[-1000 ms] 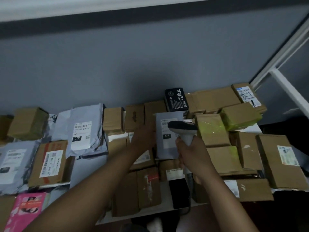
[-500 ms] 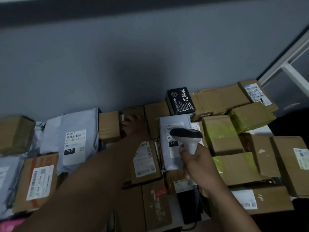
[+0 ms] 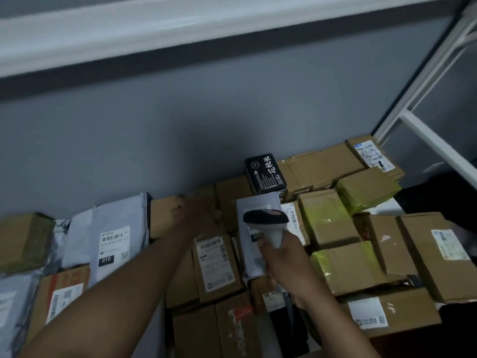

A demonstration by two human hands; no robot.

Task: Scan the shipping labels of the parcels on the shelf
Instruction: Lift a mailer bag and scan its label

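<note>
Parcels: brown cartons (image 3: 218,264) and grey mailers (image 3: 117,228) crowd the shelf (image 3: 387,209) up to its back edge.
Scanner: the handheld scanner (image 3: 265,222) hovers over a grey mailer (image 3: 254,254) labelled 231, mid-shelf.
Right hand: the right hand (image 3: 282,259) grips the scanner's handle.
Left hand: the left hand (image 3: 196,211) rests on a small carton (image 3: 161,215) at the back edge; finger position too blurred to tell.
Black box: a black box (image 3: 265,173) stands against the wall.

Left hand (image 3: 196,213) reaching forward, blurred, right hand (image 3: 281,257) gripping a handle
</note>
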